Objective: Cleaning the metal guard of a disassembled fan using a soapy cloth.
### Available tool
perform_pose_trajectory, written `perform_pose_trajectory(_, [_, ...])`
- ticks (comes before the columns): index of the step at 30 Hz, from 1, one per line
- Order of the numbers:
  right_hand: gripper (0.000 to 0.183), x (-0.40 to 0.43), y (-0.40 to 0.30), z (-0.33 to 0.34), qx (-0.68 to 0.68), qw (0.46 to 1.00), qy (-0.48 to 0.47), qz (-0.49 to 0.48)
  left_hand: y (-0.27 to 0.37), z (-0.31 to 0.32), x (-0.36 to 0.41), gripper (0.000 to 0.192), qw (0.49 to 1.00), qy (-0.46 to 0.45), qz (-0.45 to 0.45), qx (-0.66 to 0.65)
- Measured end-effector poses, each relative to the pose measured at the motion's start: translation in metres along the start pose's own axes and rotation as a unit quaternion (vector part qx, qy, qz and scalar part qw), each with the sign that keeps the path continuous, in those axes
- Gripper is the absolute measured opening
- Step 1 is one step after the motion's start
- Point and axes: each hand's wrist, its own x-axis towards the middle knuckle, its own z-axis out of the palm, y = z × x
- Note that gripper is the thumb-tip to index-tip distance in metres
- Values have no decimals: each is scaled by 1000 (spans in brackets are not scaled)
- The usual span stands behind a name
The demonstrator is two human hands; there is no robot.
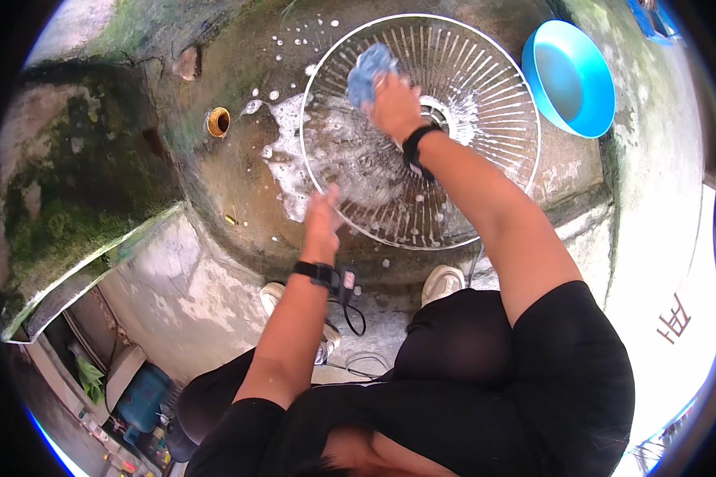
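Observation:
A round white wire fan guard (483, 53), wet with suds, lies on the wet concrete basin floor before me. My right hand (395, 107) grips a bunched blue cloth (371, 74) over the guard's upper left wires, beside its central ring (438, 113). At the lower left rim, my left hand (322, 223) is blurred, with its fingers around the edge of the guard. White foam (289, 161) spreads under and left of the guard. Both wrists wear black bands.
A blue plastic basin (590, 77) stands tilted at the guard's upper right. Left of the foam, a short yellowish pipe opening (218, 122) sticks up near a stone (187, 64). Mossy concrete ledges (95, 197) border the left. A thin cable (367, 361) lies near my shoes (443, 283).

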Motion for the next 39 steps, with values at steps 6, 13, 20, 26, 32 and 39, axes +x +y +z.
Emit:
perform_pose_trajectory(6, [25,-62,-24,7,33,952,-101,-288,81,24,7,55,998,-67,-1,11])
perform_pose_trajectory(13, [33,44,-16,7,368,914,145,-91,63,41,-5,49,993,-89,-67,-48])
perform_pose_trajectory(20, [31,-81,-64,41,452,869,-71,-188,58,19,11,60,988,-94,-106,-62])
perform_pose_trajectory(26, [35,-77,-49,-19,314,827,-399,-242,35,13,-11,74,963,-194,-127,-133])
perform_pose_trajectory(32, [40,41,4,9,377,926,-17,0,47,40,-7,68,976,-155,-137,-67])
perform_pose_trajectory(39, [24,-113,-33,23,426,790,-438,-42,54,28,-10,59,977,-135,-100,-134])
